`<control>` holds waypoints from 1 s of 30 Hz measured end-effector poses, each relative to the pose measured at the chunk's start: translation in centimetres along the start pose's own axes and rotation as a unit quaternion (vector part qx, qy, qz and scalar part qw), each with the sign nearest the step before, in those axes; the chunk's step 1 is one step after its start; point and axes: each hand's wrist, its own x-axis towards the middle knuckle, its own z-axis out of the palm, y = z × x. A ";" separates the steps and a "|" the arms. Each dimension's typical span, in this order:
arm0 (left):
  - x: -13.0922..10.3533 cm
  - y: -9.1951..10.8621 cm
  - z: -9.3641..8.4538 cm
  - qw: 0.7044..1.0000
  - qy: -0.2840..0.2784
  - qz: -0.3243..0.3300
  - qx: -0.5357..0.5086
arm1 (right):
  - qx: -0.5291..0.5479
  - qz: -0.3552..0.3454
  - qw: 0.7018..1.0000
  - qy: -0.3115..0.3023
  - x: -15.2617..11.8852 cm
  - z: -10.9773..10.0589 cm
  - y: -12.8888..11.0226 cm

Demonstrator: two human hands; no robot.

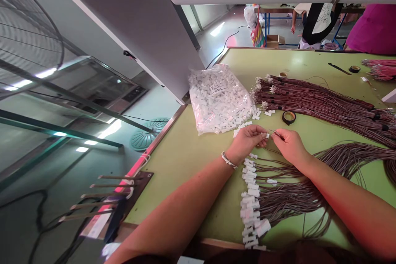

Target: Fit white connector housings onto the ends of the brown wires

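Note:
My left hand pinches a small white connector between thumb and fingers. Close beside it on the right, my right hand holds the end of a thin brown wire, its tip pointing at the connector. A small gap shows between the two. Below my hands lies a column of white connectors joined to brown wires. Behind my left hand is a clear plastic bag full of white connectors, with several loose ones at its edge.
Bundles of dark red wires lie at the back right. Black tape rolls rest on the green table. A rack with wooden pegs stands on the left edge. Other people are beyond the table, one in a magenta top.

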 end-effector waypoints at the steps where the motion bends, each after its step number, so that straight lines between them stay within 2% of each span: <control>1: 0.0 0.0 0.0 1.000 0.002 0.001 0.005 | 0.010 0.008 1.000 -0.009 0.0 0.0 0.0; 6: 0.0 0.0 -0.3 1.000 -0.006 0.002 0.011 | 0.060 0.017 0.997 -0.054 0.1 -0.3 -0.1; 10: 0.1 0.0 -0.6 1.000 -0.013 0.001 -0.010 | 0.169 0.052 0.982 -0.068 0.4 -0.3 0.1; 12: 0.2 -0.1 -0.7 1.000 -0.015 0.002 -0.001 | 0.191 0.074 0.977 -0.060 0.5 -0.3 0.2; 16: 0.2 -0.2 -0.6 1.000 -0.011 0.001 0.014 | 0.152 0.103 0.983 -0.021 0.6 -0.2 0.4; 21: 0.1 -0.2 -0.2 1.000 -0.005 -0.005 0.021 | 0.114 0.031 0.992 -0.041 0.5 -0.2 0.5; 26: 0.0 -0.5 0.4 0.999 0.010 0.004 0.047 | 0.154 0.076 0.984 -0.042 0.3 0.0 0.3; 30: -0.2 -0.6 0.9 0.998 0.026 -0.002 0.056 | 0.161 0.087 0.983 -0.033 0.2 0.1 0.1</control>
